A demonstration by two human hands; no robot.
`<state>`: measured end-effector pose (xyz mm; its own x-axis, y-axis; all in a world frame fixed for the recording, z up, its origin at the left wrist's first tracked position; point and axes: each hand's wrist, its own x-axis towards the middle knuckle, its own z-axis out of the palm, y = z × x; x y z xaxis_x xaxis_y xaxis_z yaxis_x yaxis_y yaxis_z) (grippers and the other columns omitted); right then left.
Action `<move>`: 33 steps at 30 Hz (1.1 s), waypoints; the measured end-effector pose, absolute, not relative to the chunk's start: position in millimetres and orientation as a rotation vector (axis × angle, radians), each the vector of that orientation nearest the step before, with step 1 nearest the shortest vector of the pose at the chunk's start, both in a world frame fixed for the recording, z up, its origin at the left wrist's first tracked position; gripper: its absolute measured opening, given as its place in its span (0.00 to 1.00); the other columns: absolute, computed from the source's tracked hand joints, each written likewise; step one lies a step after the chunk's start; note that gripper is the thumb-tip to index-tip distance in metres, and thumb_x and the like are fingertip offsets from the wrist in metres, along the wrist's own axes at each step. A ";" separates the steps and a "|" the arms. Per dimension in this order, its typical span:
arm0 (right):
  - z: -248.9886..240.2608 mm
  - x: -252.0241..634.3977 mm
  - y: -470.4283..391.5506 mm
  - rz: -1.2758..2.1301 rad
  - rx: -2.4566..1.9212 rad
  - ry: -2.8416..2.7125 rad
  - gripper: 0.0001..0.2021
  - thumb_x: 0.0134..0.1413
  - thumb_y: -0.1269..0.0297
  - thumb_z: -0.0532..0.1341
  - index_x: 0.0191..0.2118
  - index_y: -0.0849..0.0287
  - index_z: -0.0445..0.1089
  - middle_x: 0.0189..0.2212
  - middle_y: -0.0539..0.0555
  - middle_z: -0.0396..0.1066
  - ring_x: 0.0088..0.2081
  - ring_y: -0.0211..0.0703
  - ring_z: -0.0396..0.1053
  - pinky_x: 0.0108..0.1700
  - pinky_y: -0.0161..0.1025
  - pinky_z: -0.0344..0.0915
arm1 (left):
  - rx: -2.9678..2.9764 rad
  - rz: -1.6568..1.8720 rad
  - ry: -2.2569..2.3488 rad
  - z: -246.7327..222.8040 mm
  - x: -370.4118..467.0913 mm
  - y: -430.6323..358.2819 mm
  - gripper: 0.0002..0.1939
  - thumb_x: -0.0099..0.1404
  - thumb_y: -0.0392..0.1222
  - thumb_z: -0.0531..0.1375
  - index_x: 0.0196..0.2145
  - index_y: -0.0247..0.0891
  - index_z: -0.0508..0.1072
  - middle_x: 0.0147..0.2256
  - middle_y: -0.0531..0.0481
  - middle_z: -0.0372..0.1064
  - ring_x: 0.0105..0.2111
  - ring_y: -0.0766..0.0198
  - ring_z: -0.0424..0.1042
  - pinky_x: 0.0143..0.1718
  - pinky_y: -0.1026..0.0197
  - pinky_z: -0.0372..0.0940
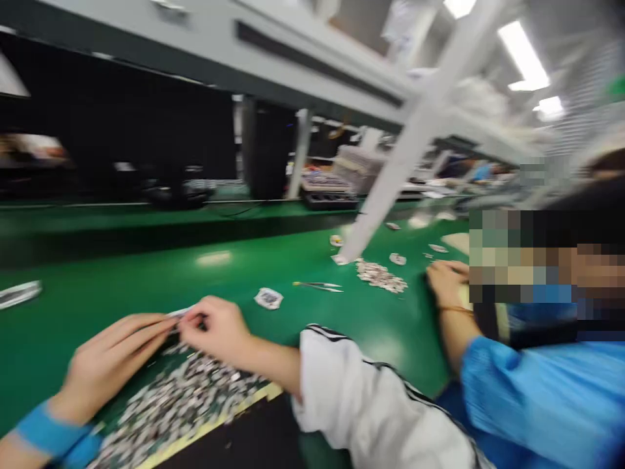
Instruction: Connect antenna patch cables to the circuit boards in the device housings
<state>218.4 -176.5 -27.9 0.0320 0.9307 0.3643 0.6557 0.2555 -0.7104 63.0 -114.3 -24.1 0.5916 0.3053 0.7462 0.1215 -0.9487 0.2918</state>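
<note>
My left hand [105,358], with a blue band [49,430] at the wrist, reaches in from the lower left. Its long fingers and thumb are closed on a small white flat piece [181,312], which is blurred and mostly covered. My right hand [217,331], in a white sleeve with black stripes [351,384], pinches the same piece at its right end. The fingertips of both hands meet there. Under the hands, a spread heap of small grey and white parts [180,397] lies on the green bench [234,260], along a yellow-edged black mat [234,436].
Tweezers [319,286], a white piece with a dark centre [268,298] and a pile of small pale parts [381,276] lie ahead. A slanted white post [390,169] meets the bench. To the right sits a person in blue [541,391], one hand [445,281] on the bench.
</note>
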 end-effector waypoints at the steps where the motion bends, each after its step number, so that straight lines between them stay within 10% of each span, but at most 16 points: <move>1: -33.6 211.7 -175.2 0.391 -1.436 -1.657 0.01 0.46 0.70 0.58 0.27 0.61 0.66 0.26 0.47 0.66 0.30 0.31 0.64 0.32 0.28 0.62 | 2.733 1.227 0.427 -25.8 54.9 -115.4 0.12 0.58 0.32 0.57 0.38 0.45 0.70 0.35 0.57 0.70 0.33 0.69 0.69 0.38 0.67 0.65; 8: -43.7 230.9 -165.5 0.480 -1.388 -1.559 0.06 0.46 0.69 0.57 0.34 0.61 0.65 0.26 0.50 0.65 0.22 0.33 0.54 0.26 0.33 0.56 | 2.626 1.113 0.838 -38.1 51.8 -102.8 0.06 0.60 0.36 0.55 0.33 0.37 0.72 0.32 0.50 0.71 0.33 0.68 0.70 0.36 0.66 0.66; 18: -30.9 248.4 -136.1 0.530 -1.454 -2.253 0.23 0.45 0.65 0.61 0.49 0.58 0.57 0.44 0.52 0.65 0.41 0.42 0.62 0.42 0.43 0.62 | 2.572 0.670 0.763 -35.5 56.4 -95.9 0.08 0.61 0.35 0.53 0.35 0.35 0.72 0.33 0.50 0.69 0.32 0.67 0.68 0.34 0.66 0.64; 33: -54.0 249.1 -126.8 0.733 -1.319 -2.061 0.22 0.42 0.70 0.62 0.47 0.58 0.59 0.39 0.50 0.68 0.42 0.36 0.66 0.37 0.30 0.67 | 2.781 0.589 0.733 -36.9 62.0 -99.0 0.09 0.62 0.35 0.50 0.30 0.39 0.70 0.32 0.51 0.68 0.33 0.63 0.68 0.32 0.64 0.63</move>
